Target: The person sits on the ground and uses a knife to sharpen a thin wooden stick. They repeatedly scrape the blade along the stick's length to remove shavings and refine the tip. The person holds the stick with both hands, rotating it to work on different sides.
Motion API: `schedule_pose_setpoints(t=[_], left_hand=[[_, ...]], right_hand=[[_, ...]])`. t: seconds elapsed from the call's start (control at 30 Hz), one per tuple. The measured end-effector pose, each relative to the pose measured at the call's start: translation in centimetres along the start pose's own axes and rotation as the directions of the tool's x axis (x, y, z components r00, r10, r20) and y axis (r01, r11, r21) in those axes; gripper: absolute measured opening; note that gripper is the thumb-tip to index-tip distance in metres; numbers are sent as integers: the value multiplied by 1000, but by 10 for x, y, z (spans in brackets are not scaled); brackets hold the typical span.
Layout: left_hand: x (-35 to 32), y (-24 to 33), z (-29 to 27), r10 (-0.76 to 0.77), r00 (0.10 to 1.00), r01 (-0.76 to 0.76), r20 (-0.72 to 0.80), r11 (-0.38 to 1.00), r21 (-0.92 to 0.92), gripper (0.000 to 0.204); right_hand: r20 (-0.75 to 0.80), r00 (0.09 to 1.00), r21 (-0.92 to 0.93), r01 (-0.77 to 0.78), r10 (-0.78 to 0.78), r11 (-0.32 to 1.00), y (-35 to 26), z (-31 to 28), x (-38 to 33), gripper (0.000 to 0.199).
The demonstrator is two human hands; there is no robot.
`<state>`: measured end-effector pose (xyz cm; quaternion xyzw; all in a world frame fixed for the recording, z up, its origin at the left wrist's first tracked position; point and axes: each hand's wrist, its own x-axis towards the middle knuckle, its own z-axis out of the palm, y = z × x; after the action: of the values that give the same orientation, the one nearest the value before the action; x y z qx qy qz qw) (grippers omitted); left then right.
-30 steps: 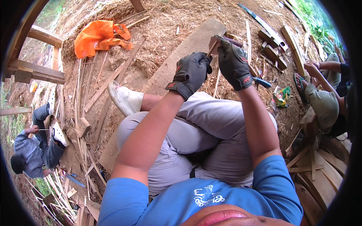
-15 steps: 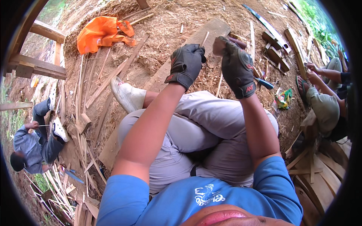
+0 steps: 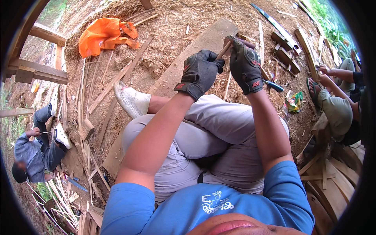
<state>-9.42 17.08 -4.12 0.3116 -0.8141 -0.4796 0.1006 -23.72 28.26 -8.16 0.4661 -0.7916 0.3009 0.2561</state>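
My left hand (image 3: 198, 73), in a black work glove, is closed around a thin wooden stick (image 3: 223, 51) that slants up to the right. The stick's upper end reaches my right hand (image 3: 245, 65), gloved the same way. Those fingers pinch a reddish-brown piece that looks like sandpaper (image 3: 226, 40), against the end of the stick. How far it wraps around the stick is hidden by the glove. Both hands are above a wide wooden plank (image 3: 207, 37) on the ground, beyond my crossed legs.
Wood shavings cover the ground. An orange bag (image 3: 98, 39) lies at the far left, near long wood strips (image 3: 105, 92). To the right are a handsaw (image 3: 276, 25), wooden blocks (image 3: 287, 60) and a blue-handled tool (image 3: 275, 86). People sit at left (image 3: 29, 147) and right (image 3: 340, 102).
My left hand has moved right and slightly down, and the stick now tilts more to the right, its end meeting the brown piece. My right hand has shifted slightly up.
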Motion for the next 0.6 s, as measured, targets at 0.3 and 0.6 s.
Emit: schedule_pose_setpoints(t=[0.3, 0.6], left_hand=[[17, -17, -21, -95, 990, 91, -102, 995, -47, 26], [1, 9, -4, 119, 989, -83, 90, 939, -335, 25]], right_hand=[[226, 974, 125, -63, 33, 990, -51, -28, 2, 27], [241, 930, 209, -330, 279, 921, 6, -45, 18, 27]])
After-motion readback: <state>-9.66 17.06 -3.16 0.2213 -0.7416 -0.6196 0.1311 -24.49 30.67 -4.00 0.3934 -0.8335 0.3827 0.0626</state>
